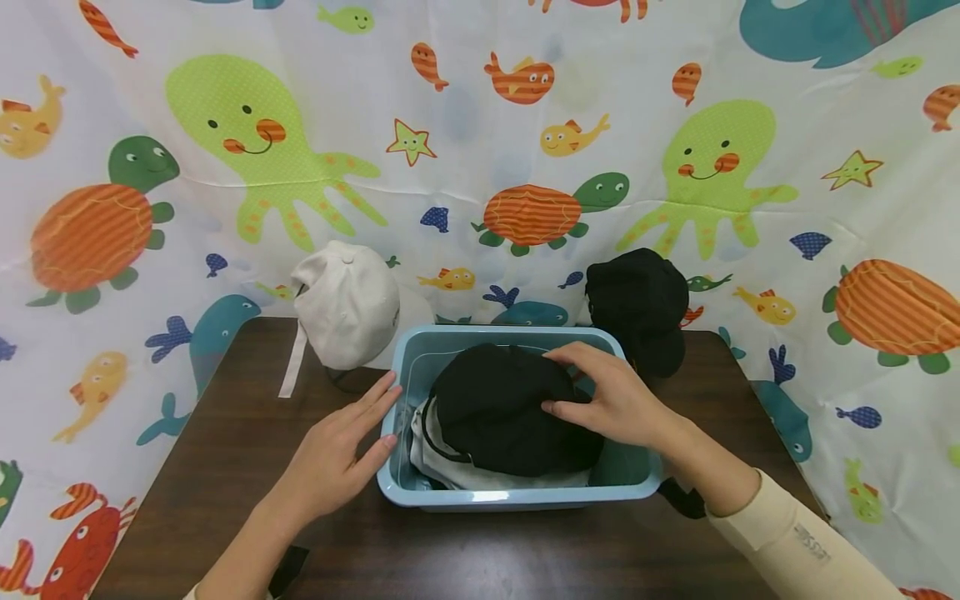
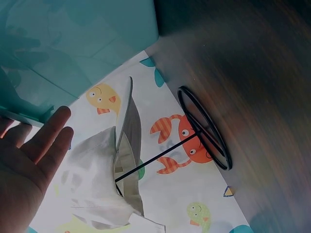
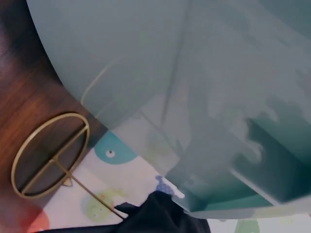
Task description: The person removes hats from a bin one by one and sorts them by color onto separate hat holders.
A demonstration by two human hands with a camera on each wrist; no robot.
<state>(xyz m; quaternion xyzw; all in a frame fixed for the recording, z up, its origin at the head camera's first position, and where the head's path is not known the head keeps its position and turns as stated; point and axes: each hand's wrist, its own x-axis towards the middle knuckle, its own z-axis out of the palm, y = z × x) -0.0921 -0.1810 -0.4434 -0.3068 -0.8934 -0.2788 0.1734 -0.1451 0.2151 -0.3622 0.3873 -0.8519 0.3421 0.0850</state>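
A light blue plastic basin stands in the middle of the table. Inside it a black cap lies on top of a grey-white cloth item, which is mostly covered. My left hand has its fingers stretched out at the basin's left rim. Over the right part of the basin, my right hand rests on the black cap, thumb and forefinger spread apart on its cloth. The right wrist view shows the basin's outer wall but not the hand.
Behind the basin on the left, a white cap hangs on a black wire stand. A second black cap is at the back right, on a gold wire stand. A sea-animal curtain backs the dark wooden table.
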